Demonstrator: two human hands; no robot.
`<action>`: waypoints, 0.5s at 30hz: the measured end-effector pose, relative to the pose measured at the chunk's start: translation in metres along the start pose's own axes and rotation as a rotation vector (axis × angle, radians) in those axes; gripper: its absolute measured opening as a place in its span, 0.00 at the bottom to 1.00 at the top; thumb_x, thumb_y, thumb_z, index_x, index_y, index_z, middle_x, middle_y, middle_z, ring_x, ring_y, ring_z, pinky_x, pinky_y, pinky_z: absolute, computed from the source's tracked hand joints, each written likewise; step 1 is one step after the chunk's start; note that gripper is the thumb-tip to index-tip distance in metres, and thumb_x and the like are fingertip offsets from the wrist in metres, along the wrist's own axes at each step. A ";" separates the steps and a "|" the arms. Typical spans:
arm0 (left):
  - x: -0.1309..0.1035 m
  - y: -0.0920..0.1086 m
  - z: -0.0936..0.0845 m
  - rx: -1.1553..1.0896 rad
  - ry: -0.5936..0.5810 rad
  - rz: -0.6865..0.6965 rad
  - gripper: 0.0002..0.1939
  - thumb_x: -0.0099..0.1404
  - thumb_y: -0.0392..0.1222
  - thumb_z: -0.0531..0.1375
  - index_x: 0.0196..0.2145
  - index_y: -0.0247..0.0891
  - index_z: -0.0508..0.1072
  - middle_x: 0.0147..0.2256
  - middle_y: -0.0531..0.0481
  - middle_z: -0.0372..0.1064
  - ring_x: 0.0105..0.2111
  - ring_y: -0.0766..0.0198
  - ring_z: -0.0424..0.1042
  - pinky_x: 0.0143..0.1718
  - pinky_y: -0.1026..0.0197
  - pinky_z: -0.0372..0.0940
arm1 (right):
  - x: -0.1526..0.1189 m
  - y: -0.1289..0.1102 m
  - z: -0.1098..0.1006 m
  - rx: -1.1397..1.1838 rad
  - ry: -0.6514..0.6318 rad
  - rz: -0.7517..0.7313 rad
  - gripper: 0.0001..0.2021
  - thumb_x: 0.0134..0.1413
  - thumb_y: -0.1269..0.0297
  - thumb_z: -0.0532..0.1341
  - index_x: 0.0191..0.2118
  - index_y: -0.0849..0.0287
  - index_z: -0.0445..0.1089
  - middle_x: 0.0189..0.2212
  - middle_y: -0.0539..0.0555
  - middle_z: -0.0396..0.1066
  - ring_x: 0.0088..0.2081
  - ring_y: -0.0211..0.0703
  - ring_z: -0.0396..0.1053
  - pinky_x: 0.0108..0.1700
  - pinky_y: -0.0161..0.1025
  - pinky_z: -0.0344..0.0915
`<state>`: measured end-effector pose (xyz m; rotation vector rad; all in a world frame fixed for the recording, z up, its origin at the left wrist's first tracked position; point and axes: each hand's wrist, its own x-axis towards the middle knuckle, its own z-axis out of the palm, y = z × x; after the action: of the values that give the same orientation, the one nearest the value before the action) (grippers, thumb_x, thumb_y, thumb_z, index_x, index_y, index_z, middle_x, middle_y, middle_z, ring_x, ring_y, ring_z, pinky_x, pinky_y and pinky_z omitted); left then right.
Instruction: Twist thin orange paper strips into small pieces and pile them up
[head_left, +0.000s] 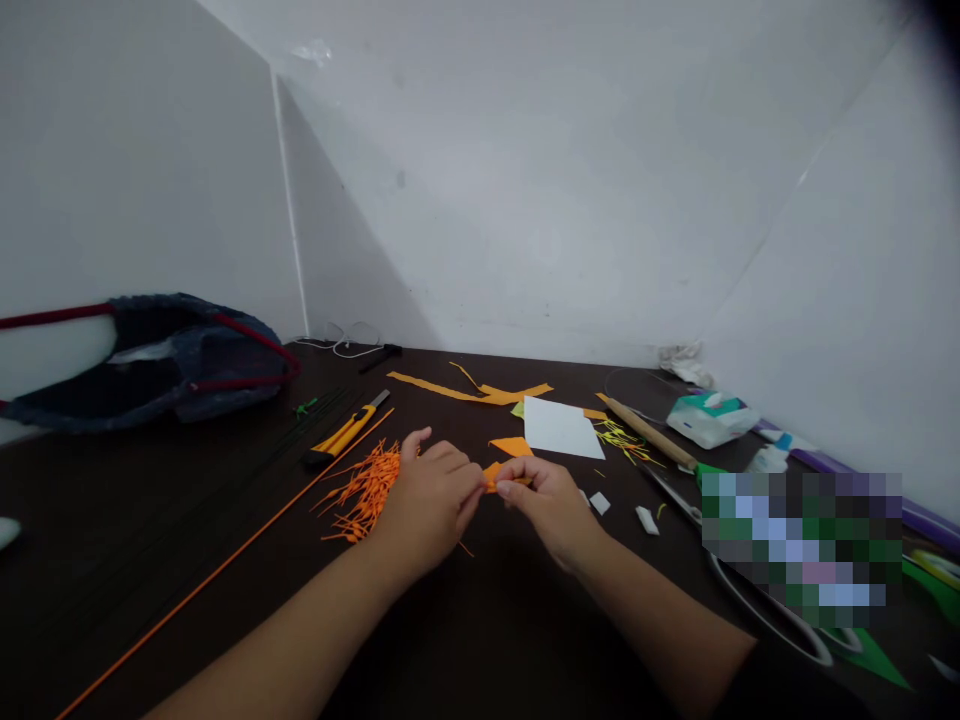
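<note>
Both hands meet over the middle of the dark table. Between my left hand (435,500) and my right hand (551,505) is a small orange piece, perhaps crepe paper (491,478), pinched by the fingertips of each. My left thumb side points up, and the hand partly covers a pile of thin orange stamen-like strands (367,490). Just beyond the fingers lies an orange paper triangle (513,446), close to a white square sheet (562,427).
Left of the pile lie a yellow box cutter (349,428) and a long orange stick (225,565). Scissors (739,570), a wooden-handled tool (651,432) and a tissue pack (711,418) are at right. Orange strips (480,392) lie behind; a denim bag (187,350) stands far left.
</note>
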<state>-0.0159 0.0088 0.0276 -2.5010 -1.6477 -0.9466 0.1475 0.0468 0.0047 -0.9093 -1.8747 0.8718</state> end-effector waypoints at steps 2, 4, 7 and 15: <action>0.000 0.000 0.000 -0.052 -0.010 -0.023 0.06 0.58 0.42 0.53 0.29 0.44 0.71 0.31 0.53 0.69 0.37 0.61 0.63 0.53 0.48 0.37 | 0.000 0.002 0.001 0.029 0.014 0.015 0.02 0.48 0.68 0.56 0.28 0.58 0.65 0.22 0.49 0.66 0.24 0.38 0.64 0.28 0.36 0.62; 0.000 -0.002 0.001 -0.258 -0.094 -0.125 0.09 0.59 0.46 0.52 0.32 0.43 0.71 0.32 0.52 0.70 0.35 0.61 0.64 0.49 0.51 0.48 | -0.002 0.003 -0.001 -0.069 0.031 -0.129 0.02 0.48 0.69 0.56 0.28 0.58 0.65 0.25 0.51 0.67 0.28 0.39 0.65 0.31 0.38 0.62; 0.000 -0.005 0.003 -0.569 -0.242 -0.203 0.16 0.63 0.47 0.46 0.30 0.38 0.70 0.30 0.51 0.69 0.31 0.64 0.65 0.36 0.61 0.58 | -0.004 0.001 -0.005 -0.248 0.005 -0.394 0.05 0.50 0.71 0.54 0.29 0.56 0.66 0.28 0.52 0.67 0.33 0.40 0.64 0.36 0.40 0.62; 0.001 -0.004 0.007 -0.304 -0.133 -0.223 0.04 0.54 0.39 0.56 0.24 0.39 0.67 0.24 0.55 0.65 0.28 0.65 0.63 0.42 0.57 0.55 | -0.004 0.001 0.004 -0.263 0.029 -0.352 0.04 0.49 0.72 0.56 0.29 0.56 0.67 0.28 0.52 0.68 0.32 0.40 0.66 0.34 0.38 0.63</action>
<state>-0.0157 0.0137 0.0213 -2.6603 -1.9954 -1.1532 0.1458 0.0431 0.0012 -0.7072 -2.0734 0.4034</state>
